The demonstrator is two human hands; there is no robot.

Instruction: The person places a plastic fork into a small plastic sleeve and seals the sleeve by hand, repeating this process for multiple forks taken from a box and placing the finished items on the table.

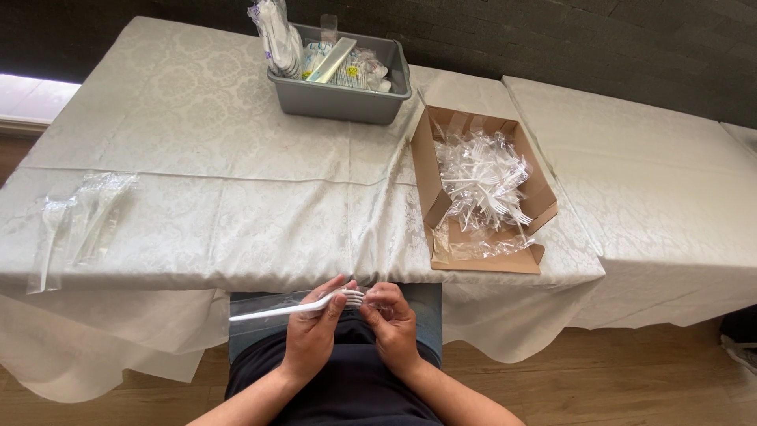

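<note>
My left hand grips a white plastic fork near its tines, with the handle pointing left. Under the fork lies a clear plastic sleeve, also held at the left hand. My right hand pinches at the fork's tines, fingers curled, touching the left hand. Both hands hover over my lap, just below the table's front edge.
A cardboard box full of clear plastic forks sits on the white tablecloth at right. A grey bin with packaged cutlery stands at the back. Clear sleeves lie at the left edge. A second covered table adjoins at right.
</note>
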